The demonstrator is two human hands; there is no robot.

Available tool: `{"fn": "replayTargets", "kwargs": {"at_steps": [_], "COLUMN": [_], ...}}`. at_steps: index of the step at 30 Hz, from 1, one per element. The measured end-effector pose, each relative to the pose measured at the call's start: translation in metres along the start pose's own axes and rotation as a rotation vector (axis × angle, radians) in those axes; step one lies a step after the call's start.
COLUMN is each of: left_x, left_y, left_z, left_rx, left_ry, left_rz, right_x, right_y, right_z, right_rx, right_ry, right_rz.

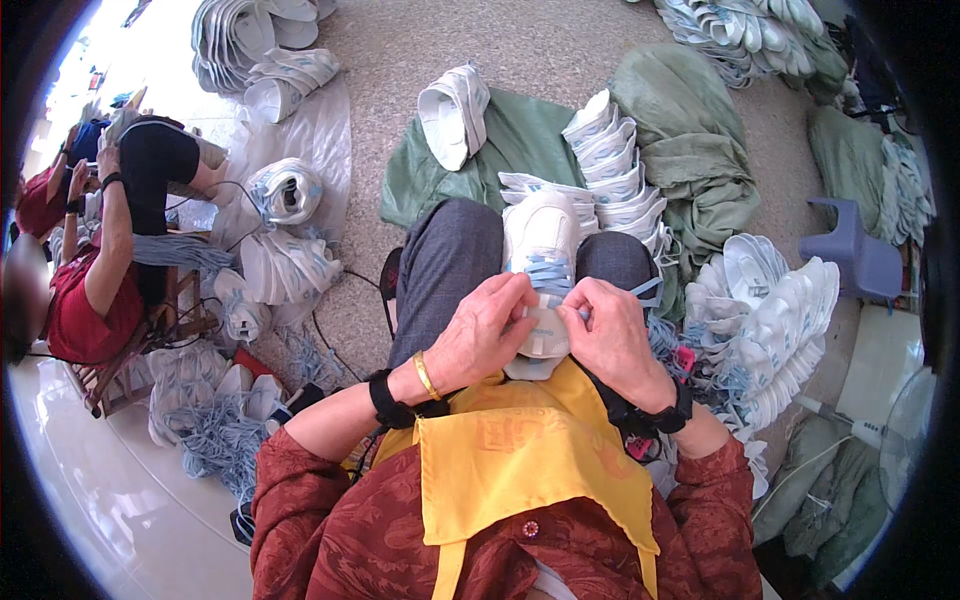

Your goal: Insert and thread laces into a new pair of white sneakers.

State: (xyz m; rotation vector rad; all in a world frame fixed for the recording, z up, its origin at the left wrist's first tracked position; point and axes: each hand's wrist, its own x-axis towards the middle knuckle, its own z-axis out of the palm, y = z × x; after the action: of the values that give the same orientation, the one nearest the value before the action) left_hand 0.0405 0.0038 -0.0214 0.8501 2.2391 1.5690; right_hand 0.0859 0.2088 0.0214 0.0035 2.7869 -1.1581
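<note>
A white shoe upper lies between my knees, its toe pointing away from me and its tongue towards my yellow apron. Light blue shoelace crosses its front in several rows. My left hand is closed at the upper's left edge, thumb and fingers pinched beside the tongue; the fingertips partly hide what they grip. On the opposite edge my right hand pinches the shoelace, and a loose blue end sticks out past its knuckles.
Stacked white uppers lie ahead on green cloth, with more piled at right. A purple stool and a fan stand far right. At left sits a co-worker in red, near blue lace bundles and a cable.
</note>
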Motion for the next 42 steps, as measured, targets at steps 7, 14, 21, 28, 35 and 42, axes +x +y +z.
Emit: {"fn": "replayTargets", "kwargs": {"at_steps": [7,14,21,28,35,42], "left_x": [-0.001,-0.001,-0.001,-0.001,0.001,0.006], "left_y": [-0.001,-0.001,0.000,0.000,0.003,0.010], "left_z": [0.001,0.002,0.001,0.002,0.008,0.006], "left_rx": [-0.047,-0.068,-0.053,-0.020,0.132,0.202], "left_ry": [0.016,0.014,0.022,0.051,0.109,0.089], "left_rz": [0.003,0.000,-0.006,-0.011,0.024,0.034], "right_x": [-0.003,-0.001,0.006,0.002,0.005,0.007], "right_y": [-0.003,-0.005,-0.002,-0.001,-0.001,-0.002], "right_z": [0.003,0.006,0.006,0.001,0.009,0.010], "right_rx": [-0.074,-0.146,0.049,-0.016,-0.148,-0.133], "right_ry": [0.013,0.032,-0.007,-0.011,0.056,0.017], "right_rz": [0.037,0.033,0.079,-0.007,-0.098,-0.086]}}
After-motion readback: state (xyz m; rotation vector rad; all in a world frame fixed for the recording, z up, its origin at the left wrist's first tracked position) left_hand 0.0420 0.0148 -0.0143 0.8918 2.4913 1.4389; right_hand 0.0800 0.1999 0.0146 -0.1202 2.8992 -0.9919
